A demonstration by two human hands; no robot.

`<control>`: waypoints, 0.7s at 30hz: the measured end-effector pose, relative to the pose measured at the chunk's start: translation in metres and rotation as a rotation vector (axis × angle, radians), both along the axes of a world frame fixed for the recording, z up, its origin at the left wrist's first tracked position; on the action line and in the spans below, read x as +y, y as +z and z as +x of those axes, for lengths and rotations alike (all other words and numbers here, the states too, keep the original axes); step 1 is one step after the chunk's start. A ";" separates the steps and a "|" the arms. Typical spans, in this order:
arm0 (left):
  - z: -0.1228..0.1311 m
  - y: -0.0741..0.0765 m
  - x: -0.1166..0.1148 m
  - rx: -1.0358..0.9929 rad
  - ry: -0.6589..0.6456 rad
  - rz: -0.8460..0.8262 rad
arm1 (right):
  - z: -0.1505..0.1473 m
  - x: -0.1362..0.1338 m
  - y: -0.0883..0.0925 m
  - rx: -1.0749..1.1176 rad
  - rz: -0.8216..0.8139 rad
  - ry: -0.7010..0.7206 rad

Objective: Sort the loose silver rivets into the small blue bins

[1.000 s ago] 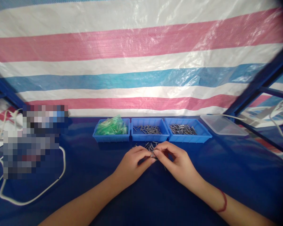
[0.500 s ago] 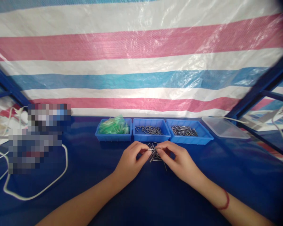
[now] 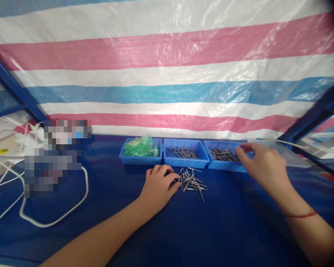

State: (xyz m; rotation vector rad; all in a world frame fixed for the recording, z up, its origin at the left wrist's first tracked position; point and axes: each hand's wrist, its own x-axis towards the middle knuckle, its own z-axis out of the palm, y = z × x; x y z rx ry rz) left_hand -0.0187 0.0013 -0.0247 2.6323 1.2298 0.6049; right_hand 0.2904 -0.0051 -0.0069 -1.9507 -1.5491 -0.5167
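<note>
A loose pile of thin metal rivets [image 3: 190, 180] lies on the dark blue table. At its left edge is my left hand [image 3: 160, 183], thumb and fingertips close together; what they hold, if anything, is too small to tell. My right hand [image 3: 264, 167] is over the right end of the right blue bin [image 3: 228, 166], which holds many short metal pieces [image 3: 224, 155]. Its thumb and index finger are near each other, and their contents cannot be made out. The middle blue bin [image 3: 185, 162] contains more small metal pieces [image 3: 183, 153].
Green plastic packets [image 3: 141, 147] fill the left blue bin [image 3: 141, 161]. A translucent lid [image 3: 293, 157] lies beyond my right hand. White cables [image 3: 87, 185] curl at the left beside blurred items. Striped sheeting [image 3: 167, 92] hangs behind, between blue frame posts.
My hands have parted. The right one has moved from the pile to the right bin, while the left stays by the pile. The view has shifted slightly.
</note>
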 end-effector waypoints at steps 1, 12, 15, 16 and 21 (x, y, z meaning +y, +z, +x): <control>0.000 0.000 0.000 -0.004 0.002 0.000 | 0.000 0.001 -0.001 -0.021 0.014 0.005; 0.002 0.003 -0.001 -0.017 0.056 -0.012 | -0.067 -0.021 0.005 0.048 0.039 0.551; 0.004 0.007 -0.001 -0.088 0.071 -0.009 | -0.087 -0.028 -0.002 0.122 -0.092 0.696; 0.005 0.009 -0.001 -0.113 0.059 -0.017 | -0.091 -0.029 -0.004 0.158 -0.127 0.728; 0.009 0.011 -0.005 -0.192 -0.085 -0.090 | -0.104 -0.032 -0.011 0.399 -0.213 0.815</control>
